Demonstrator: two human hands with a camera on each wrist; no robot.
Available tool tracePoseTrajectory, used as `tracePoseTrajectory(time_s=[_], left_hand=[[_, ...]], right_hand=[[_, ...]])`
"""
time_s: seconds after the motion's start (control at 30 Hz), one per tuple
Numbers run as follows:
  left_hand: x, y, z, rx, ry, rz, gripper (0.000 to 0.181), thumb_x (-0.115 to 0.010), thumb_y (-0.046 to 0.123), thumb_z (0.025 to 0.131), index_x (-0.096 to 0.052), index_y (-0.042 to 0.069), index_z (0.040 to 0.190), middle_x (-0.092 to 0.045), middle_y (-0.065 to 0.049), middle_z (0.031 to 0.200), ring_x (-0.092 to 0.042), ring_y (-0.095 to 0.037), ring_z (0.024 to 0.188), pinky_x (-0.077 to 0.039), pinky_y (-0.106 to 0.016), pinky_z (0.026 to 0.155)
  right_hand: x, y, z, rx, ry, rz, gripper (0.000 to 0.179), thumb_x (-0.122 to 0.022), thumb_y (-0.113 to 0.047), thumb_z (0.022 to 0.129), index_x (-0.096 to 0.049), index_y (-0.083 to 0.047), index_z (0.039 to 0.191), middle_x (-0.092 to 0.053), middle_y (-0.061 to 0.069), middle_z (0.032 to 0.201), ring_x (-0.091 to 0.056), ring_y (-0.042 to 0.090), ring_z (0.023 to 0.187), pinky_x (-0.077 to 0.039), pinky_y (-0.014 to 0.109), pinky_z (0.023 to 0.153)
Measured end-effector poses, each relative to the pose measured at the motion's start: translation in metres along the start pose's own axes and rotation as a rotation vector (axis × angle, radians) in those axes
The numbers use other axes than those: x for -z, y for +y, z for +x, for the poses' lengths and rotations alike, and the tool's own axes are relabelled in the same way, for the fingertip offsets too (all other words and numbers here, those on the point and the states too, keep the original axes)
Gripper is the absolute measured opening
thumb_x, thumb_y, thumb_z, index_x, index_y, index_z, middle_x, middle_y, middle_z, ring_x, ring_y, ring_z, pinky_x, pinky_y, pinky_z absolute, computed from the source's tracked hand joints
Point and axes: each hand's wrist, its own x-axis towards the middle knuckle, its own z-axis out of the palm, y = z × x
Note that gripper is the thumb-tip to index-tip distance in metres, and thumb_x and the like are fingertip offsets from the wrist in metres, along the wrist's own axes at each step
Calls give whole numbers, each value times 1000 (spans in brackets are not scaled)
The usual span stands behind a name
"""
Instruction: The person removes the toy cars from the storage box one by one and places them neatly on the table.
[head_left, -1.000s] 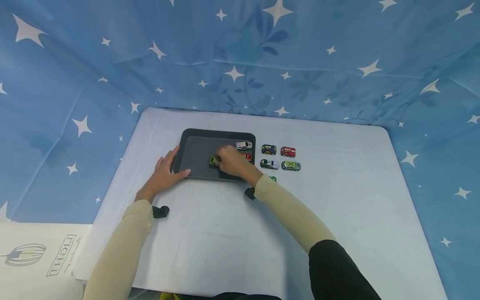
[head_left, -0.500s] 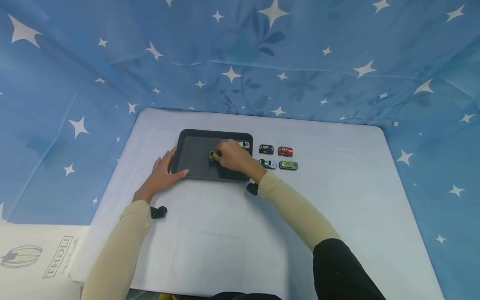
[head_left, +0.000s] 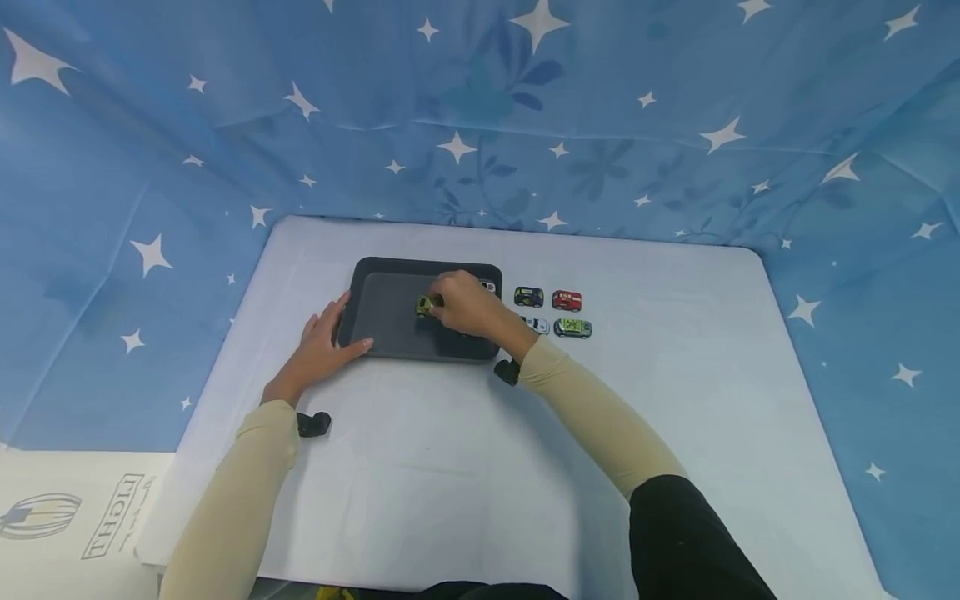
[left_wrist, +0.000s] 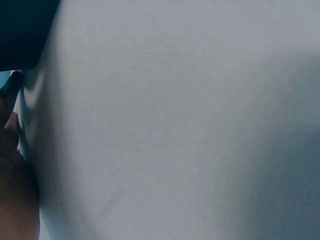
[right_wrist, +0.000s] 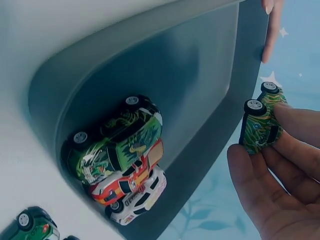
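Note:
My right hand (head_left: 467,304) pinches a green patterned toy car (right_wrist: 262,122) between thumb and fingers, holding it above the dark grey tray (head_left: 382,317). In the right wrist view, a larger green toy car (right_wrist: 117,140), a red-orange toy car (right_wrist: 127,179) and a white toy car (right_wrist: 142,197) lie side by side at one end of the tray. At the tray's left edge rests my left hand (head_left: 318,354), fingers extended along the rim and thumb at the near-left corner. Only part of the left hand (left_wrist: 17,195) shows in the left wrist view.
Right of the tray, on the white table (head_left: 675,400), stand a dark toy car (head_left: 528,297), a red toy car (head_left: 567,301), a white toy car (head_left: 537,325) and a lime-green toy car (head_left: 573,328). A starry blue cloth (head_left: 480,108) hangs behind.
My right hand has risen slightly and shifted toward the tray's far side with the green patterned toy car in its fingers. The left hand stays at the tray's edge.

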Motion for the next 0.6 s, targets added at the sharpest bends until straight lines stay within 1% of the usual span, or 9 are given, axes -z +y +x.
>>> tracePoseTrajectory(time_s=[0.2,0.37,0.5,0.6], left_hand=[[1,1,-1,11,8,10,107,-73,55,99,-3,27,175,-7,-18,179,6,-42,163,3,-65,128],[2,4,-1,6,10,14,107,-73,54,99,-4,25,175,-7,-18,178,4,-41,163,5,-61,129],[2,5,-2,-3,7,10,107,-73,52,99,-3,24,175,-7,-19,178,2,-41,163,6,-59,129],[1,4,-2,-2,4,14,108,-73,53,99,-3,24,175,-7,-19,178,2,-40,163,6,-59,130]], right_hand=[[6,3,-6,-16,3,6,22,-76,-8,101,-79,3,120,-76,16,117,-72,28,109,-60,39,93],[12,7,-13,-41,-11,13,23,-76,-8,102,-78,3,121,-75,17,119,-71,30,112,-59,39,96],[16,10,-20,-64,-9,21,23,-75,-8,102,-78,4,121,-75,17,118,-71,30,111,-60,40,95],[19,14,-25,-73,-9,21,24,-75,-9,102,-77,4,123,-74,18,119,-71,30,111,-60,40,94]])
